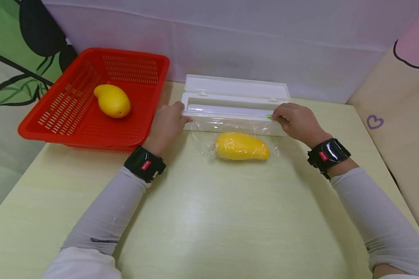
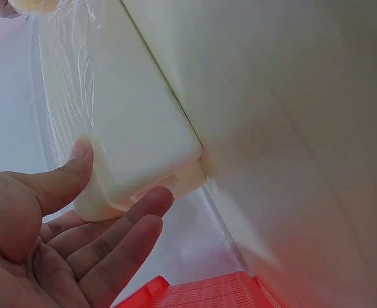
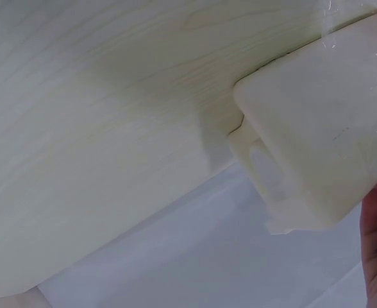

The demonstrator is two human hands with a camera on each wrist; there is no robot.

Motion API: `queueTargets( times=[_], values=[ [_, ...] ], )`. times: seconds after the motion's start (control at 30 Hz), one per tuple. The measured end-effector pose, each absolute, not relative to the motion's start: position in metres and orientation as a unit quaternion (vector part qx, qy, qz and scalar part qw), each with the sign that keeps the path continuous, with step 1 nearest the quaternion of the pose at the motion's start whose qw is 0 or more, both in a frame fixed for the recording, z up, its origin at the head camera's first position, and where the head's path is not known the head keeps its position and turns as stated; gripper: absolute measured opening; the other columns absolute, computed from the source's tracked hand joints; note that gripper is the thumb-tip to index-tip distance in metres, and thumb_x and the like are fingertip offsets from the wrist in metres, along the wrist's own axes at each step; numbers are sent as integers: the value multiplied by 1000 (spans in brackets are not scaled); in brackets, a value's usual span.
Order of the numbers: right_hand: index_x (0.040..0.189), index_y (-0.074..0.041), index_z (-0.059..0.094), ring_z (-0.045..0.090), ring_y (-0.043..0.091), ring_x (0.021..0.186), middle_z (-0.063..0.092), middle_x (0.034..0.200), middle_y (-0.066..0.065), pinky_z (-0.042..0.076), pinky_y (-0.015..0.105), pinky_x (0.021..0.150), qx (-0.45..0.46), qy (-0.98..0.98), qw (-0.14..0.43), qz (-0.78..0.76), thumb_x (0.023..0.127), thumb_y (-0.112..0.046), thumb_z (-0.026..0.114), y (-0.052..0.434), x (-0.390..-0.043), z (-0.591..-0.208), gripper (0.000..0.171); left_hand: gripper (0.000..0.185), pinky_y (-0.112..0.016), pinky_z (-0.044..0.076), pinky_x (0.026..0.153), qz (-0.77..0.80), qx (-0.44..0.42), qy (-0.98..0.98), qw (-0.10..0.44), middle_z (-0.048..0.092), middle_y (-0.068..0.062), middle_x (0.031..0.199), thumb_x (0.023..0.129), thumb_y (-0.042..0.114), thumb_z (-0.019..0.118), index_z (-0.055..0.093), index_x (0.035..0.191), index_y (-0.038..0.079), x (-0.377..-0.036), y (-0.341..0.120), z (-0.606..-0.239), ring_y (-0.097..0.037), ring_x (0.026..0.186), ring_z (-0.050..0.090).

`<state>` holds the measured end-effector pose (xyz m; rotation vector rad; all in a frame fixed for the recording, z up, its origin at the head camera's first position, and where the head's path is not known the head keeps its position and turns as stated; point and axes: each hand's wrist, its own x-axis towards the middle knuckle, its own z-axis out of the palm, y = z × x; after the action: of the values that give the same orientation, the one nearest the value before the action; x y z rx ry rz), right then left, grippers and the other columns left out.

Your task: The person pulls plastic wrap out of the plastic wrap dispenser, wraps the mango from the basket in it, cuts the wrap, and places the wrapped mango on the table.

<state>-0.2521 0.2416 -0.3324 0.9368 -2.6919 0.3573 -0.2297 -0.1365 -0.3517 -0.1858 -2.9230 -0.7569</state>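
Note:
A white cling film dispenser (image 1: 235,126) lies on the table with its lid (image 1: 235,87) tipped back. Its left end is held by my left hand (image 1: 168,124), the thumb on the front edge and the fingers round the end, as the left wrist view shows. At the other end, my right hand (image 1: 298,121) pinches the small green slide cutter (image 1: 269,116) on the cutting edge. Clear film (image 1: 204,139) runs from the dispenser over a yellow mango (image 1: 242,146) just in front. In the right wrist view only some right-hand fingers (image 3: 376,240) show; the cutter is hidden.
A red plastic basket (image 1: 153,97) stands at the back left of the table, with an unwrapped yellow mango (image 1: 113,101) inside. Pale cloth (image 1: 230,46) hangs behind the table. A beige panel (image 1: 398,100) borders the right side.

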Motion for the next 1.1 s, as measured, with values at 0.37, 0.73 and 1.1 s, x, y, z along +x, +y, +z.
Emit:
queueTargets(
  times=[0.37, 0.73, 1.1],
  values=[
    [97, -3, 72, 66, 29, 93, 73, 98, 12, 54, 46, 77, 327, -927, 139, 121, 91, 0, 68, 245, -251, -331, 8, 49, -36, 51, 67, -246, -56, -967, 46, 67, -14, 85, 92, 29, 72, 59, 128, -2, -230, -134, -350, -29, 77, 59],
    [97, -2, 73, 66, 31, 95, 73, 100, 13, 55, 47, 79, 316, -930, 141, 119, 92, 2, 66, 251, -250, -332, 10, 47, -37, 51, 68, -238, -64, -968, 55, 67, -15, 85, 92, 29, 72, 60, 124, -3, -230, -133, -350, -30, 77, 60],
    [95, -3, 72, 65, 29, 92, 72, 97, 12, 54, 48, 76, 309, -930, 152, 124, 90, 2, 66, 264, -251, -335, 10, 50, -36, 52, 68, -245, -50, -967, 43, 68, -14, 86, 91, 29, 73, 59, 129, -1, -230, -135, -350, -28, 76, 60]
  ],
)
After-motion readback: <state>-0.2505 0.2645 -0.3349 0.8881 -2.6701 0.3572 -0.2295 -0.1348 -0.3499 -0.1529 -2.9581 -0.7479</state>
